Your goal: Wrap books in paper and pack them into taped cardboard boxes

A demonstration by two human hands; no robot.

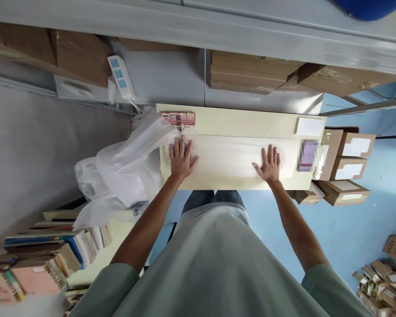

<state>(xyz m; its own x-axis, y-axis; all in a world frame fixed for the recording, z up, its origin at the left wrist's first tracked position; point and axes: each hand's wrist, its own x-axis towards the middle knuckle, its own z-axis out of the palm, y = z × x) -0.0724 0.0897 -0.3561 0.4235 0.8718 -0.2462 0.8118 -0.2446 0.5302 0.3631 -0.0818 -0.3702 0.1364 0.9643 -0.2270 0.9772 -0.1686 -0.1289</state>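
1. Left hand [181, 162]: its grip is spread, fingers fanned and palm down, pinching nothing. It lies at the 9 o'clock end of the white sheet [227, 156].
2. Right hand [269, 165]: its grip is likewise spread, thumb out toward 9 o'clock, lying flat near the sheet's 3 o'clock end.
3. The white sheet stretches between both hands, lengthwise along the pale yellow table [244, 123].
4. A red-and-white printed book [179, 121] sits at 12 o'clock from the left hand, just beside its fingertips.
5. From the right hand, a purple item [308, 155], blurred out, is near 3 o'clock; a white card [309, 126] is about 2 o'clock.
6. Loose translucent plastic [128, 163] bunches at 9 o'clock from the left hand, partly over the table's edge.
7. Beyond the table, a power strip [121, 77] is at 10 o'clock, a cardboard box [254, 72] at 12, stacked cartons [348, 169] at 3.
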